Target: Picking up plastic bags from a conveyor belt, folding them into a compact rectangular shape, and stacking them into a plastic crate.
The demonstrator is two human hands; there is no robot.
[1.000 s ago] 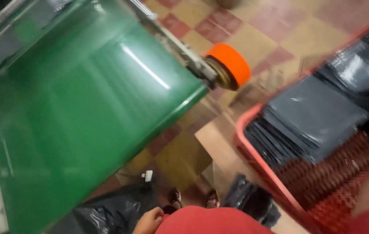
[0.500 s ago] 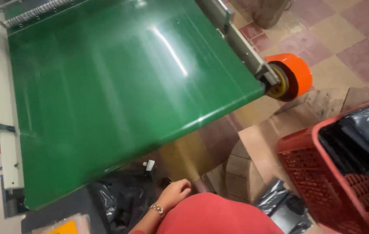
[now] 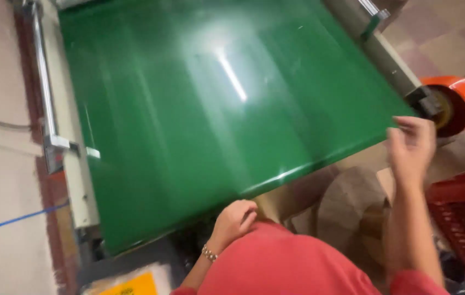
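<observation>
Both of my hands are hanging empty at the near end of the green conveyor belt (image 3: 216, 109).

I am looking down at my left hand (image 3: 235, 218), which is curling loosely into a soft fist just below the belt's near edge, grasping nothing, with a beaded bracelet (image 3: 209, 253) sitting on its wrist. My right hand (image 3: 411, 146) is lifting near the belt's right near corner, fingers spread and released, holding nothing. Just to the right of that hand, an orange roll of tape (image 3: 462, 101) is sitting at the end of the belt's grey side rail (image 3: 385, 49). A red plastic basket (image 3: 462, 218) is showing at the right edge, near my right forearm. Brown cardboard (image 3: 352, 196) is lying on the floor between my two arms, and my red shirt (image 3: 292, 262) is filling the near foreground.
</observation>
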